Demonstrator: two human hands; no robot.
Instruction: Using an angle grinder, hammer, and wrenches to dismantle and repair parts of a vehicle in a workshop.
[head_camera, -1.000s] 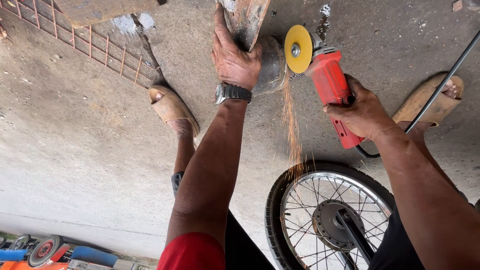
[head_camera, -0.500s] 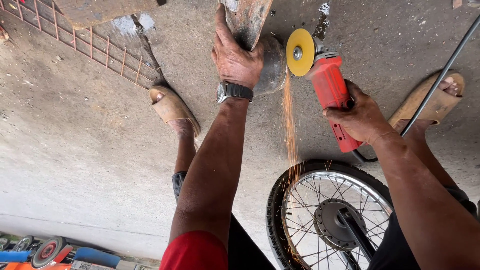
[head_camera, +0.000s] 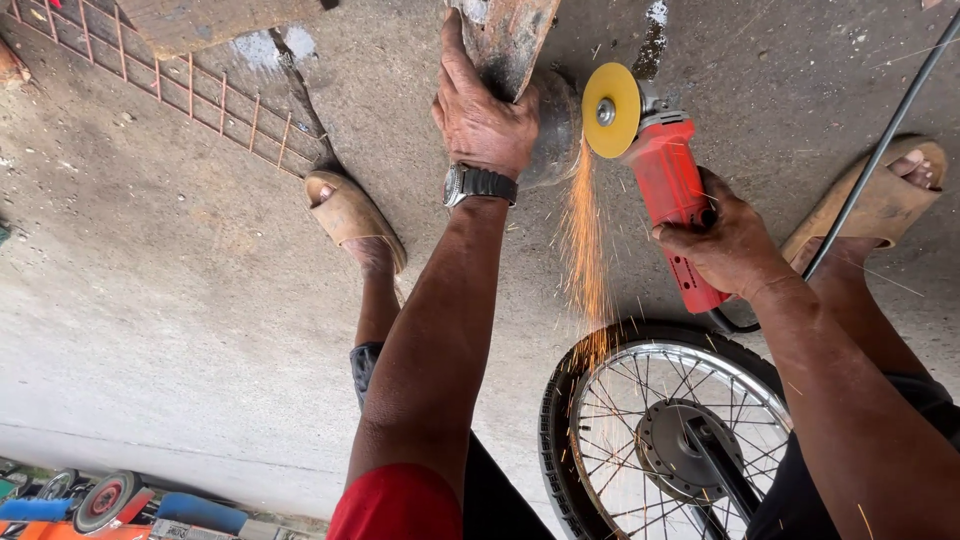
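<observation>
L hand (head_camera: 482, 120) clamping rusty metal piece (head_camera: 505, 40); R hand (head_camera: 725, 240) gripping red angle grinder (head_camera: 672, 195), yellow disc (head_camera: 610, 110) just right of piece, sparks (head_camera: 585, 250) trailing toward wheel (head_camera: 670, 430).

The left hand (head_camera: 485, 120) presses a rusty metal piece (head_camera: 505, 40); the right hand (head_camera: 725, 240) grips a red angle grinder (head_camera: 675, 190), its yellow disc (head_camera: 610, 110) throwing sparks.

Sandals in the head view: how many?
2. One sandal is on the foot left of the left forearm, by the wire mesh. The other sandal is at the right edge, behind the right hand gripping the red grinder. None seem hidden.
</observation>
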